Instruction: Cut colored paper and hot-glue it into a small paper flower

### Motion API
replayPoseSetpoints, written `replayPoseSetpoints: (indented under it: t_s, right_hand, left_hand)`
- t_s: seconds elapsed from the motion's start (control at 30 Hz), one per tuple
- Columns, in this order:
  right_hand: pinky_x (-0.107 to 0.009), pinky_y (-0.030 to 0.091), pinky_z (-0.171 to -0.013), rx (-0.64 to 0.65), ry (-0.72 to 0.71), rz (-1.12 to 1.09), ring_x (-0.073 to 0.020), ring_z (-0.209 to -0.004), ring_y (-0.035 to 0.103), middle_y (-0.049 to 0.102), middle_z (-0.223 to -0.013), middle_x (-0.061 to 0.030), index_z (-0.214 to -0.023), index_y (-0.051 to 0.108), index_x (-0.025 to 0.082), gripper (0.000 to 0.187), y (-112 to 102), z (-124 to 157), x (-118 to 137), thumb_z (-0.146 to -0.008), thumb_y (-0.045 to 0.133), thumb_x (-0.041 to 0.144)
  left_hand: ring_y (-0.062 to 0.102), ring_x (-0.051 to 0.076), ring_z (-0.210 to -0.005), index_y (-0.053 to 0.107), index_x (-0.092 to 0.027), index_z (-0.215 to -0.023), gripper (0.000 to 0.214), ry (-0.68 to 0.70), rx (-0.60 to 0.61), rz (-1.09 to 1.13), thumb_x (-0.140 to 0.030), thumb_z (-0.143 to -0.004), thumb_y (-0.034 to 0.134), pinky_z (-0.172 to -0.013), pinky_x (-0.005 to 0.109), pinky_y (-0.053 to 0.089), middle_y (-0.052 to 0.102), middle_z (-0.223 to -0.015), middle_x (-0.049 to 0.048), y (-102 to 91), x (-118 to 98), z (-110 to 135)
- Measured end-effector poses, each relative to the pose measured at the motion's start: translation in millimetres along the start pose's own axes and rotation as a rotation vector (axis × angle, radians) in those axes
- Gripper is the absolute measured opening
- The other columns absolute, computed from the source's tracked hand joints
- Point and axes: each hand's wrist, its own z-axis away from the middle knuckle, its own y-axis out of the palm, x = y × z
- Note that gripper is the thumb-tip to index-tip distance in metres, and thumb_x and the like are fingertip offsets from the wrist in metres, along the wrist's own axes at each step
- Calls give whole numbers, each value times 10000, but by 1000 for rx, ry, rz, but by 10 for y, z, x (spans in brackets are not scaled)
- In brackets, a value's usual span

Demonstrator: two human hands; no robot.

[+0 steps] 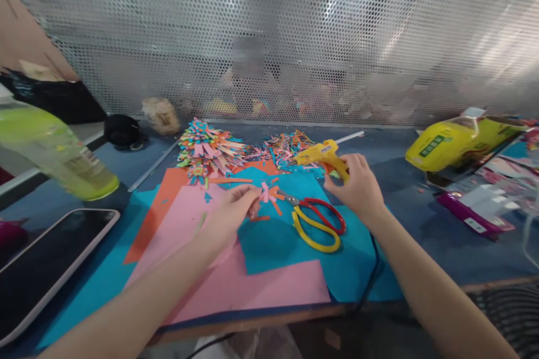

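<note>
My right hand (357, 188) is closed around the handle of a yellow hot glue gun (318, 152), whose nozzle points left; a white glue stick (350, 136) sticks out of its back. Between the fingertips of my left hand (240, 202) is a small pink paper flower (265, 192) of narrow strips. Orange paper strips (275, 207) show just right of it; I cannot tell whether they are joined to it. Scissors (318, 221) with red and yellow handles lie on blue paper (269, 249) between my hands.
Behind my left hand stands a pile of folded paper pieces (208, 148), with shredded scraps (284, 148) beside it. A phone (54, 263) and green bottle (63, 151) are left; a yellow bottle (438, 146) and purple box (474, 216) right. A perforated metal panel (269, 11) closes the back.
</note>
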Motion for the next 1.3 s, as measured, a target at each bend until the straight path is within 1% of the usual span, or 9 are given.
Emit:
replayPoseSetpoints:
  t_s: [0.1,0.17,0.23,0.3,0.5,0.7,0.87,1.07,1.3]
  right_hand:
    - [-302,491,-627,-219,-225,-53,-230,-912,533,530,-963,-89,-999,450,178,379,-66,61,54,-661,561,308]
    - [-315,504,-664,-304,-350,-40,-230,-945,528,531,-983,-91,-1044,442,187,411,-70,97,68,-669,568,298]
    - [-326,509,-699,-324,-422,-7,-225,-944,533,534,-995,-92,-1085,437,196,428,-65,124,72,-688,565,295]
    - [-326,512,-709,-304,-457,17,-221,-927,543,540,-1001,-98,-1113,438,196,433,-67,141,77,-707,557,289]
    - [-313,511,-705,-256,-473,89,-216,-901,558,549,-1010,-111,-1110,459,189,385,-104,161,110,-741,525,280]
    - [-266,511,-655,-294,-524,138,-182,-832,580,568,-987,-92,-1127,442,202,382,-109,160,126,-758,517,266]
    - [-286,508,-691,-286,-532,92,-194,-855,584,577,-987,-88,-1125,460,212,365,-119,160,114,-770,513,276]
    - [-266,520,-673,-329,-581,181,-178,-841,591,581,-948,-78,-1090,456,211,332,-119,150,107,-770,514,275]
    - [-304,520,-694,-222,-501,180,-196,-854,599,589,-972,-62,-1036,500,270,253,-119,170,86,-787,488,312]
  left_hand:
    - [372,66,-412,470,-167,-525,230,15,-27,14,-276,-717,533,-443,201,376,413,-433,-52,-13,31,-30]
    - [385,72,-414,460,-167,-501,241,39,-45,13,-264,-710,532,-430,200,356,417,-423,-45,-18,50,-45]
    - [395,74,-419,447,-168,-483,249,59,-57,14,-245,-707,525,-423,199,337,418,-422,-41,-24,60,-52]
    - [400,76,-424,447,-170,-483,239,62,-63,19,-230,-704,517,-428,202,339,416,-427,-41,-29,61,-55]
    - [393,76,-420,461,-172,-491,230,39,-65,30,-242,-701,523,-430,206,331,404,-424,-47,-38,61,-66]
    - [390,76,-415,451,-173,-485,235,39,-67,33,-242,-695,531,-432,213,329,408,-428,-45,-48,63,-65]
    - [387,76,-427,436,-173,-475,247,37,-46,64,-220,-699,526,-436,207,337,397,-437,-46,-44,36,-43]
    - [381,78,-438,450,-173,-487,247,34,-49,98,-247,-702,547,-428,202,332,393,-444,-46,-39,32,-45]
    - [369,74,-425,459,-176,-485,229,28,-43,122,-233,-691,543,-427,200,321,401,-438,-53,-44,33,-49]
